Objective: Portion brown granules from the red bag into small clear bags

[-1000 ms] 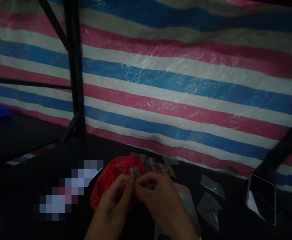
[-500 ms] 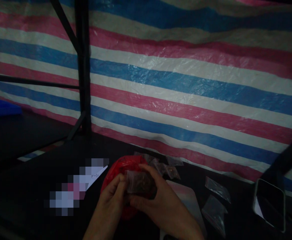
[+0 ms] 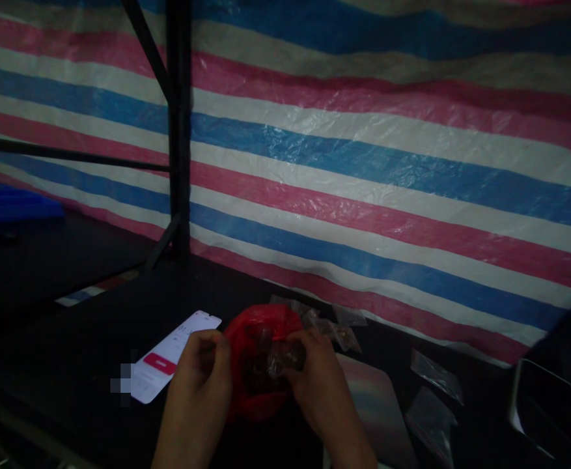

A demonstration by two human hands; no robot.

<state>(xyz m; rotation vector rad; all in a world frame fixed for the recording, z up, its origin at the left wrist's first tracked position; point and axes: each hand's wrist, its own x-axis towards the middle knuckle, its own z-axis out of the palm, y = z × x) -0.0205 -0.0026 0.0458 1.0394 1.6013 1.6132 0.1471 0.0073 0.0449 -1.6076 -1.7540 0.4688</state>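
The red plastic bag is sitting on the dark surface between both hands, just right of the lit phone. The left hand is pinching the bag's left edge, fingers curled shut on the plastic, while the right hand is gripping a small clear pouch of dark contents at the bag's mouth; the hands are apart, one on each side of the bag. Doing this well, I judge, is calling for the left hand to be holding the mouth wide and taut while the right is easing the pouch straight in, so the thin plastic is not folding over it.

Counting by the bag: one red bag, one pouch in hand, and a cluster of filled pouches lying just behind it, three or so, though the dimness is blurring the count. Two empty clear pouches are lying well right of the bag, a pale flat sheet is lying just right of it, and one second phone is leaning farther right. One striped tarpaulin is hanging behind the bag.
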